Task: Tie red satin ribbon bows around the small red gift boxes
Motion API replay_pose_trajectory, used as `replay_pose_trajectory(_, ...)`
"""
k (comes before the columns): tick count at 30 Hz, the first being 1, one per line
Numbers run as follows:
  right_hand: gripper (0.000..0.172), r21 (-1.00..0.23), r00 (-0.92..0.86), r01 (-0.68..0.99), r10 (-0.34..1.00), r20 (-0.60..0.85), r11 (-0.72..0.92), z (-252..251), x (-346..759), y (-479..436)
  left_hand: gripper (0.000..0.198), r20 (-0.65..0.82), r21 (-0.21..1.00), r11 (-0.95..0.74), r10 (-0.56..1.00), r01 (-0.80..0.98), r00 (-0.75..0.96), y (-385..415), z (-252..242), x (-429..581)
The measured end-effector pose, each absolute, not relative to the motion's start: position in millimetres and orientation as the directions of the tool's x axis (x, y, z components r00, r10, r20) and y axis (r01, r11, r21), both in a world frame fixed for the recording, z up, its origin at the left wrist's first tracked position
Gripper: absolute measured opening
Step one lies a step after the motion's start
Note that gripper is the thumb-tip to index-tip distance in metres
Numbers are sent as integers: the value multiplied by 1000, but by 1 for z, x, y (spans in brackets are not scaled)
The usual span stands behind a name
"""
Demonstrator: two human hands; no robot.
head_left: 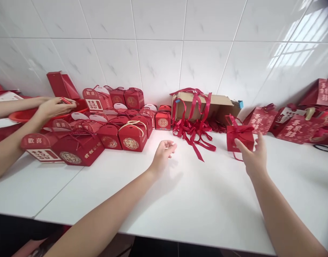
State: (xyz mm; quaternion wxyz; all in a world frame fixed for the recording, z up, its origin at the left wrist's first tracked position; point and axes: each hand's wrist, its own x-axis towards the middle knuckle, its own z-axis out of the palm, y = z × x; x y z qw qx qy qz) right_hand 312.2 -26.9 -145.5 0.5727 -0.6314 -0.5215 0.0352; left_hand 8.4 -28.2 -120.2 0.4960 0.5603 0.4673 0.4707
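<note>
At the right, my right hand [253, 153] is spread with thumb and fingers apart, at the near side of a small red box [239, 138] tied with a red ribbon bow; whether it touches the box I cannot tell. My left hand [164, 154] hovers over the white table [196, 200] near the middle, fingers loosely curled and apart, holding nothing. Beyond it, red ribbons [197, 134] hang from an open cardboard box [220, 104] and spill onto the table. A small red box with a round gold print [163, 118] stands left of the ribbons.
Rows of red gift boxes [109, 136] fill the left side. Farther left, another person's hands [53, 107] work over a red tray [24, 115]. Decorated red boxes [295, 128] and a black ring [324, 148] lie at the right. A tiled wall [158, 64] stands behind.
</note>
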Motion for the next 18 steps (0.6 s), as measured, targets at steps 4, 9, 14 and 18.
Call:
replay_pose_trajectory(4, 64, -761, 521, 636, 659, 543, 125, -153, 289, -24, 26, 20, 984, -44, 991, 173, 135, -31, -133, 15)
replay_pose_trajectory(9, 51, -538, 109, 815, 855, 506, 215, -171, 236, -33, 26, 112, 946, -137, 988, 294, 102, -24, -134, 19)
replay_pose_trajectory(14, 39, -409, -323, 840, 934, 154, 357, -169, 225, -41, 20, 548, 737, -420, 830, 530, -105, -22, -69, -41)
replay_pose_trajectory(18, 27, -422, -299, 847, 946, 125, 323, -151, 231, -46, 42, 763, 485, -192, 570, 853, -305, -36, -32, -125)
